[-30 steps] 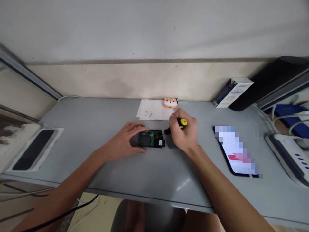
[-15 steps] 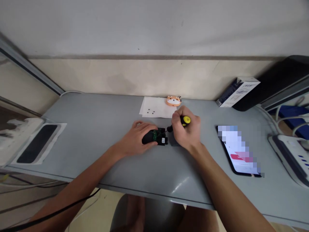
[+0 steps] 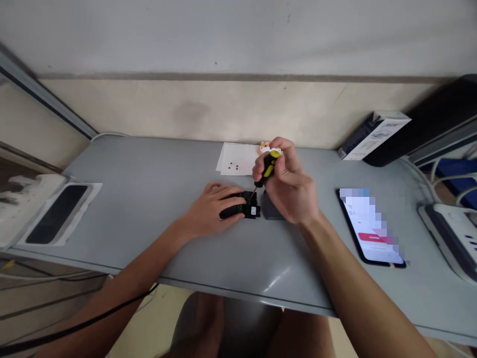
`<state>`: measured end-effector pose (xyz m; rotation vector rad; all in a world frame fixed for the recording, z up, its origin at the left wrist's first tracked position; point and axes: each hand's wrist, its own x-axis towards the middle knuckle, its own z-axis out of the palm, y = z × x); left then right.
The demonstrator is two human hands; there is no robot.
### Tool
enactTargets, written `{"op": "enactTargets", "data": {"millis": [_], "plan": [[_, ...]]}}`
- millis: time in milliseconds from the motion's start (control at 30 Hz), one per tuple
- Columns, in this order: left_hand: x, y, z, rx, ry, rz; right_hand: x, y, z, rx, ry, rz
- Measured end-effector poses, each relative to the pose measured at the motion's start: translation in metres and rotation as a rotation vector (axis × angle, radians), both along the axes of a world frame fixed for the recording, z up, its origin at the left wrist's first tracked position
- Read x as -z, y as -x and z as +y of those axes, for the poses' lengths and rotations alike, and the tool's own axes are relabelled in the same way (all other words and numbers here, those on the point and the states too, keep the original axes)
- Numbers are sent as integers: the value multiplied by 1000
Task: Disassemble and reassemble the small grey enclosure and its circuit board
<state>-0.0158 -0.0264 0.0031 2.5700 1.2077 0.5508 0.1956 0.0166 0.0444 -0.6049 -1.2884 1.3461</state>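
My left hand [image 3: 214,209] is closed around an opened black computer mouse [image 3: 231,212], whose green circuit board shows between the fingers. A small white label sits on the mouse's right part. In my right hand [image 3: 292,186] is a black and yellow screwdriver [image 3: 269,168], tilted, its thin shaft pointing down to the board; whether the tip touches a screw cannot be made out. Beside the mouse, partly under my right hand, lies a dark grey block [image 3: 271,211]. Several tiny dark screws [image 3: 237,166] lie on white paper [image 3: 246,155] behind the mouse.
An orange and white animal-faced case [image 3: 265,147] sits on the paper, partly hidden by my right hand. To the right are a lit phone [image 3: 372,228], a power strip [image 3: 447,238] and a box [image 3: 376,135]. A dark phone-shaped item [image 3: 57,214] lies at left.
My right hand has lifted and turned, its fingers loosened higher on the screwdriver, which now stands more upright with its shaft showing. My left hand still holds the mouse. The view has shifted slightly.
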Motion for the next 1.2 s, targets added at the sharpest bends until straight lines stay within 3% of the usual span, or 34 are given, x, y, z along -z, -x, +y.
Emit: {"op": "enactTargets", "data": {"millis": [233, 467, 667, 833, 1033, 1200], "plan": [[2, 0, 1, 12, -48, 6, 2, -1, 2, 88, 39, -16], [4, 1, 1, 40, -95, 0, -4, 2, 3, 59, 65, -37], [3, 2, 1, 48, -83, 15, 2, 7, 1, 102, 42, 71], [5, 2, 1, 56, -127, -10, -3, 3, 2, 92, 156, 136], [8, 3, 3, 64, -190, -38, -10, 7, 0, -24, 297, 259], [6, 2, 3, 73, -228, -50, -8, 10, -3, 16, 313, 367]]}}
